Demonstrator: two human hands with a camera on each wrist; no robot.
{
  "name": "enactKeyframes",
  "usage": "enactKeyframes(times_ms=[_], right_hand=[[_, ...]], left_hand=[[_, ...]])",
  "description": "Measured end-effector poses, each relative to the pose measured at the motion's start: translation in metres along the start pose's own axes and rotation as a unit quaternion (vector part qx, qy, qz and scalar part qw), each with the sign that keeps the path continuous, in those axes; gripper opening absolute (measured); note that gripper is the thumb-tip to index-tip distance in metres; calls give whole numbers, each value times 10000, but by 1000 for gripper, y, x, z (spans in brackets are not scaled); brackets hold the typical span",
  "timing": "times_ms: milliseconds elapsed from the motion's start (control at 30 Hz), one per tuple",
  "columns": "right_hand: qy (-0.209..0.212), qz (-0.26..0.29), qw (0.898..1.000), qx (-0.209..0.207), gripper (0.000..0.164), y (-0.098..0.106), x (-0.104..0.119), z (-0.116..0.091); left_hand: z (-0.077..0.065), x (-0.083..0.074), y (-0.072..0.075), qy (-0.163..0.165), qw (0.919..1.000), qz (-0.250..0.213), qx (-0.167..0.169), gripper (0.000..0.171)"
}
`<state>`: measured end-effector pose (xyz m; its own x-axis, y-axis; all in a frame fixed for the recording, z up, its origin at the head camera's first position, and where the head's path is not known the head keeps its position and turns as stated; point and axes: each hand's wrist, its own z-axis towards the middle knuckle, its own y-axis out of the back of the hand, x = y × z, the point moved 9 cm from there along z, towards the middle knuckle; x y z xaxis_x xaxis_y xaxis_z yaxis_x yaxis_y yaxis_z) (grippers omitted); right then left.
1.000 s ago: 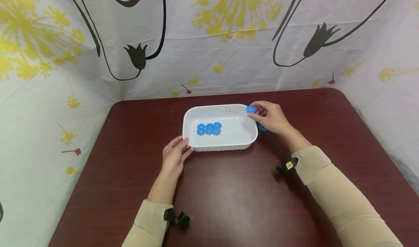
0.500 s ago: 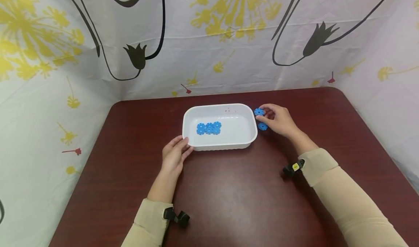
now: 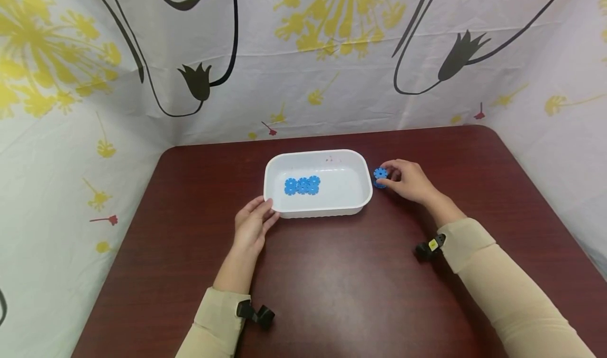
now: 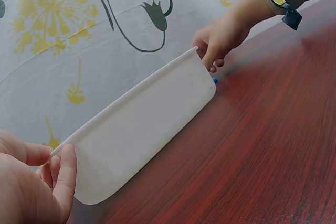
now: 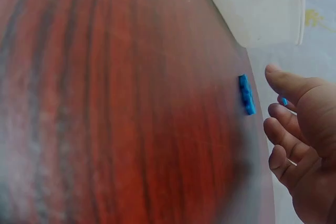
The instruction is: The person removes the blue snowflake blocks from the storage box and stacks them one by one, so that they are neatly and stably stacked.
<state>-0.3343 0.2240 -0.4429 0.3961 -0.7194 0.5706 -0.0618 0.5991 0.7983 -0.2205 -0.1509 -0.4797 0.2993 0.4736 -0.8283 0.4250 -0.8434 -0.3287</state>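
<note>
Between thumb and fingers, my left hand [image 3: 251,225] grips the near left corner of a white plastic basin [image 3: 339,186]. The left wrist view shows those fingers at its rim. Just right of the basin, my right hand [image 3: 411,181] pinches a blue notched building disc [image 3: 380,173]. A second blue disc [image 5: 246,95] lies on the table right below, partly covered by the first in the head view. Only a sliver of the pinched disc [image 5: 284,101] shows behind the thumb in the right wrist view. Several blue discs [image 3: 302,185] lie in two rows inside the basin, left of its middle.
The dark red-brown wooden table [image 3: 322,284] carries the basin near its far edge. A white cloth [image 3: 303,110] printed with yellow and dark flowers hangs behind the table and along both sides.
My right hand has moved from over the basin's far right corner, rightward and down, carrying the pinched disc over the one on the table. The left hand and basin have stayed put.
</note>
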Motion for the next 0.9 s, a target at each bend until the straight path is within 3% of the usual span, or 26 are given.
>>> enactKeyframes(times_ms=[367,900], right_hand=[[7,-66,9989,455,39,-8,-4,-5],[-76,-39,9982,591,39,-11,-5,-5]], left_hand=[[1,1,0,-3,10000,-57,9,31],[0,1,0,18,10000,-34,-13,34]])
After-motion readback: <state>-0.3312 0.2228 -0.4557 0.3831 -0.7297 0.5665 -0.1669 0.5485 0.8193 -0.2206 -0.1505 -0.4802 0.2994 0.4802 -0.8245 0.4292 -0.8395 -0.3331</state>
